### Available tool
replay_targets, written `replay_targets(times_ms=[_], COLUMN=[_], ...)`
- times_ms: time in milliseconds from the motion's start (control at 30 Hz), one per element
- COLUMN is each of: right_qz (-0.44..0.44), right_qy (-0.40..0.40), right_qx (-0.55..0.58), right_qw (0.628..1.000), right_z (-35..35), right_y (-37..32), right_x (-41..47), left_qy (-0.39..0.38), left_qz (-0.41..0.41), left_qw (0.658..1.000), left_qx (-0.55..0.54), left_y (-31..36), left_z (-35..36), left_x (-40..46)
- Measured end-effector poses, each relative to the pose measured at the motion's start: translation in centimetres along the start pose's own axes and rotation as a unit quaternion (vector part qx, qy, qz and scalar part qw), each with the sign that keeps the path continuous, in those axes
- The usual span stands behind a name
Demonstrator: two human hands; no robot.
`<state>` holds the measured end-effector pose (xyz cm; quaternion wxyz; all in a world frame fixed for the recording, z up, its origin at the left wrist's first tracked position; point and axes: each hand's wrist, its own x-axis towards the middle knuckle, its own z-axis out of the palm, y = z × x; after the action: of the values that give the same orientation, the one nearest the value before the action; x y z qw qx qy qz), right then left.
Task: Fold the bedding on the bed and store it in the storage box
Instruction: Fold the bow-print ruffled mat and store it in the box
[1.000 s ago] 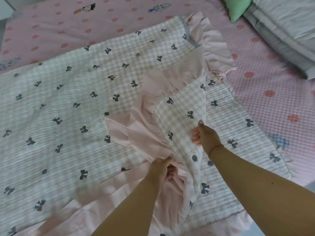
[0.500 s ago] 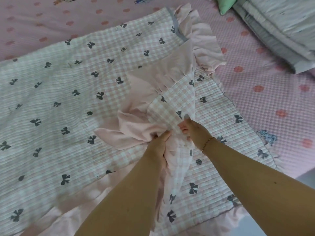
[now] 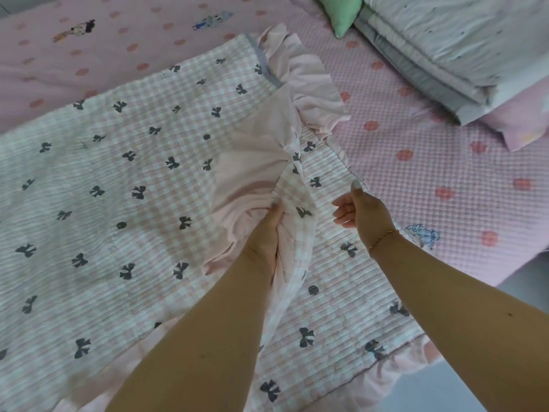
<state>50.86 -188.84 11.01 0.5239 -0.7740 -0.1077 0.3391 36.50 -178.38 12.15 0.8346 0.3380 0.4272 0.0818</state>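
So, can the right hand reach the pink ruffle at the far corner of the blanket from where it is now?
Probably yes. The right hand holds nothing and hovers above the blanket; only flat fabric lies between it and the ruffle. The left hand grips the bunched fold beside it, not across that path.

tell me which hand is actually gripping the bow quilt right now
The left hand: its fingers are bunched around the gathered pink ruffle and checked fabric of the bow quilt. The right hand hangs loosely curled beside it, holding nothing.

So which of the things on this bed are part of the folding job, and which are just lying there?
Part of the job:
- bow-print quilt, spread on the bed
- left hand, gripping its bunched frilled corner
- right hand, loosely curled, holding nothing

Just lying about:
- green pillow
- folded white bedding stack
- pink dotted sheet
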Motion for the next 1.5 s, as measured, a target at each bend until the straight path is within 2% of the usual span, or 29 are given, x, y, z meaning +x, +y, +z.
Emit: replay_targets(times_ms=[133,300,367,400,467,533,633,700,833,900,967,1067,1167,1233,1267,1333,1367,1467,1500], right_qz=[-0.024,-0.046,-0.052,-0.062,-0.080,-0.033,0.051,0.062,-0.040,-0.113,-0.157,-0.188,-0.189,-0.190,-0.211,-0.276,-0.301,-0.331,-0.356], right_qy=[0.009,0.028,0.016,0.002,-0.042,-0.072,-0.133,-0.178,-0.167,-0.196,-0.256,-0.344,-0.402,-0.412,-0.413,-0.407,-0.410,-0.437,-0.441], right_qx=[0.030,0.055,0.041,0.003,-0.157,-0.280,-0.419,-0.476,-0.503,-0.510,-0.562,-0.668,-0.736,-0.767,-0.772,-0.761,-0.751,-0.740,-0.730], right_qw=[0.999,0.997,0.998,0.998,0.983,0.957,0.897,0.859,0.847,0.830,0.771,0.632,0.511,0.453,0.434,0.422,0.421,0.390,0.383], right_z=[-1.1,-3.2,-4.0,-4.4,-5.0,-5.9,-7.1,-7.6,-8.1,-8.0,-7.7,-7.4,-7.1,-7.1,-7.1,-7.1,-7.2,-7.4,-7.5], right_y=[-0.1,-0.9,-1.3,-1.3,-0.8,0.4,3.3,5.0,6.5,6.0,5.1,3.9,3.8,3.8,3.6,3.5,3.7,4.4,4.8], right_x=[-0.3,-0.6,-0.6,-0.3,0.4,1.2,1.4,1.0,-0.2,-0.4,-0.3,0.4,0.9,1.0,1.1,1.2,1.0,-0.2,-0.4], left_qy=[0.029,-0.040,-0.058,-0.065,-0.053,-0.051,-0.026,-0.006,0.019,0.032,0.030,0.044,0.052,0.065,0.070,0.065,0.056,0.019,0.014], left_qz=[-0.014,-0.015,-0.054,-0.079,-0.116,-0.145,-0.191,-0.197,-0.148,-0.109,-0.071,-0.042,-0.017,0.003,0.013,0.037,0.060,0.139,0.159], left_qw=[0.999,0.999,0.995,0.990,0.981,0.972,0.964,0.962,0.953,0.945,0.921,0.879,0.863,0.867,0.865,0.849,0.827,0.725,0.708], left_qx=[0.001,0.030,0.068,0.093,0.147,0.176,0.185,0.188,0.264,0.308,0.382,0.473,0.502,0.495,0.496,0.524,0.556,0.674,0.688], left_y=[0.7,-0.8,-2.3,-3.3,-5.9,-8.3,-10.7,-11.9,-12.2,-12.3,-12.3,-12.8,-12.9,-13.3,-13.4,-13.8,-14.1,-15.2,-15.5], left_z=[1.4,5.8,7.2,7.8,8.3,8.5,8.5,7.7,5.8,4.3,3.0,1.3,0.2,-0.7,-1.3,-2.4,-3.2,-5.2,-5.6], left_x=[0.5,-0.3,-0.7,-0.7,-0.1,0.4,0.5,1.0,1.0,1.0,0.3,-0.9,-2.5,-3.4,-4.0,-5.2,-5.6,-7.4,-7.9])
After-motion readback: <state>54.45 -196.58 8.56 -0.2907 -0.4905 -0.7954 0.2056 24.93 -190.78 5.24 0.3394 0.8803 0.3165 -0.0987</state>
